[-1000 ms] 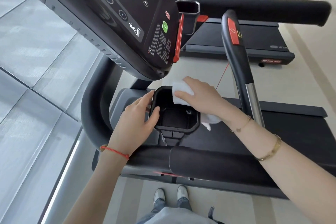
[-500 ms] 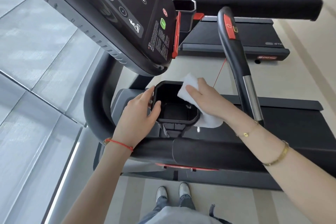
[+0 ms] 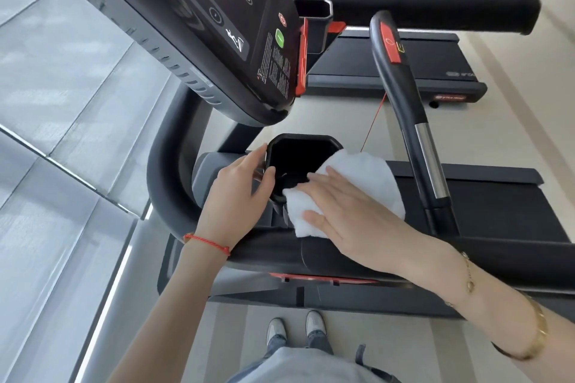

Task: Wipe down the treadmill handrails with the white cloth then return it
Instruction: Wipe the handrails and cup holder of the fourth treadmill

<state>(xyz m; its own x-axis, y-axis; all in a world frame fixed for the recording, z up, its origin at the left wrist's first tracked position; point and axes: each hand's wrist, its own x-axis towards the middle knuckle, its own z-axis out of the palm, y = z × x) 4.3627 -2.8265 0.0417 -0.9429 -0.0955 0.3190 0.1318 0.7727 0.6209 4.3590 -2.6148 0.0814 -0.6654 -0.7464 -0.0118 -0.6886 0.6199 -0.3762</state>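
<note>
Since half a second ago, the right hand (image 3: pixel 351 208) has flattened out: it was pinching the white cloth (image 3: pixel 351 186) at the far rim of the black cup holder (image 3: pixel 298 152), and now its fingers are lying straight and spread across the cloth, pressing it down. That cloth has spread wider too, and it is now draping over the cup holder's right edge and down toward the padded front handrail (image 3: pixel 357 253), with its lower corner reaching just above that bar. The left hand (image 3: pixel 236 193) is staying where it was, gripping the cup holder's left rim, with its thumb hooking over the edge into the opening and the fingers curling round the outside wall. A red string bracelet (image 3: pixel 207 242) is circling the left wrist, and gold bracelets (image 3: pixel 529 342) are sitting on the right forearm. Above the hands, the treadmill console (image 3: pixel 217 25) is tilting toward the camera, its green button (image 3: pixel 280 38) showing. To the right, the upright grip with the red button (image 3: pixel 390 43) is standing near the cloth but apart from it. The person's shoes (image 3: pixel 295 328) are showing on the floor below.
</note>
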